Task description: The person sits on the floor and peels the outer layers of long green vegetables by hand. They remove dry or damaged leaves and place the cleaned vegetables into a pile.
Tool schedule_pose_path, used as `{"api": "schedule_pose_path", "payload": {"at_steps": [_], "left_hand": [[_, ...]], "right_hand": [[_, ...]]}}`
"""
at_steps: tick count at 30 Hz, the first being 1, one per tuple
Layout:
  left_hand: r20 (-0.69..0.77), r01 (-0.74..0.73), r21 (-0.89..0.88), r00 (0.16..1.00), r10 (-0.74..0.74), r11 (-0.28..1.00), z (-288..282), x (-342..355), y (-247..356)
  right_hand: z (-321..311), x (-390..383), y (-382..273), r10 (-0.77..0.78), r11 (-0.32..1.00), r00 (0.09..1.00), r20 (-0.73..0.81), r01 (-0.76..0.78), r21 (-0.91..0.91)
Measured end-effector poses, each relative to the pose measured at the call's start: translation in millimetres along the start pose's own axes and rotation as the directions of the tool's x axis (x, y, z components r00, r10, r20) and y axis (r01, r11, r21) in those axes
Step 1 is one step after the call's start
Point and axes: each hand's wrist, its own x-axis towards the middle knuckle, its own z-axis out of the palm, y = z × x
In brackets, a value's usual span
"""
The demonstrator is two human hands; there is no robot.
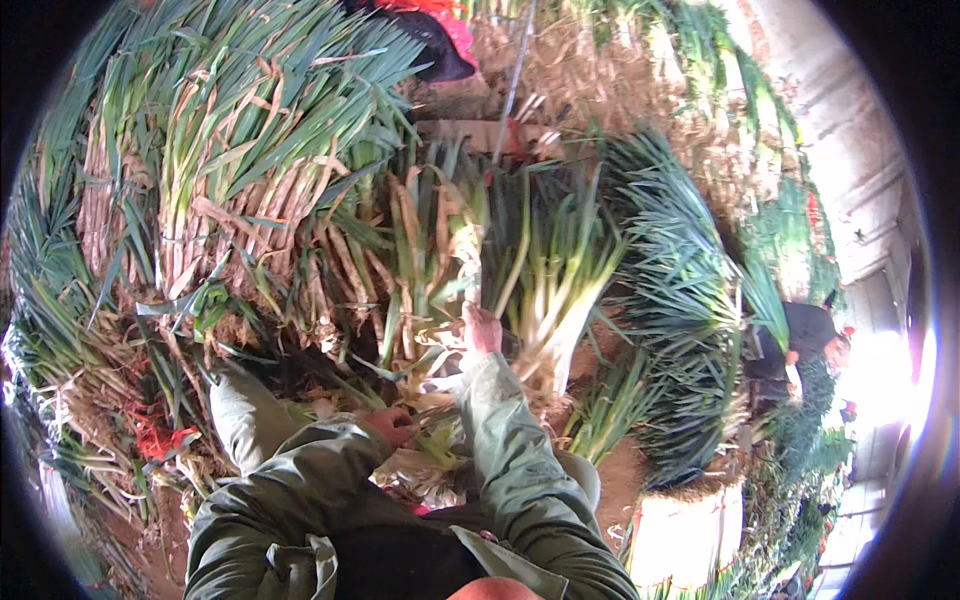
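My right hand (480, 330) is closed on a pale, partly peeled leek (462, 260) that extends away from me, its leafy top among other stalks. My left hand (395, 428) is lower, near my knee, fingers curled; I cannot make out what is in them. Pale peelings (435, 450) lie below and between my hands. Just right of the held leek is a loose bunch of white-stemmed leeks (560, 290); to its left stand brownish, drier stalks (405, 270).
Leek piles surround me at left (240, 130) and right (670, 310). Red netting (155, 430) lies at lower left, a dark-and-pink item (440, 45) at the top, a white bundle (685, 530) at lower right. Another person (805, 340) in dark clothes works at the far right.
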Motion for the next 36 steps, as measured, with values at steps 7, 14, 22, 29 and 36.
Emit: {"api": "schedule_pose_path", "payload": {"at_steps": [7,14,22,29,36], "left_hand": [[0.041,-0.276,-0.163,0.957,0.286,0.947,-22,60,-34],[0.237,-0.356,-0.629,0.759,0.606,0.691,-114,83,-11],[-0.331,-0.581,-0.545,0.811,0.482,0.605,-133,38,123],[-0.569,-0.694,-0.045,0.609,0.552,0.719,-153,20,116],[-0.594,-0.652,0.162,0.535,0.601,0.741,-134,2,102]], "right_hand": [[10,-129,-31,0.016,0.953,0.998,0.067,-0.036,0.302],[4,-270,-68,-0.476,0.873,0.873,0.103,0.456,0.171],[32,-352,-70,-0.663,0.711,0.713,0.229,0.695,-0.108],[19,-364,-52,-0.291,0.906,0.826,0.483,0.4,-0.138],[19,-364,-47,-0.353,0.849,0.851,0.389,0.466,-0.248]]}}
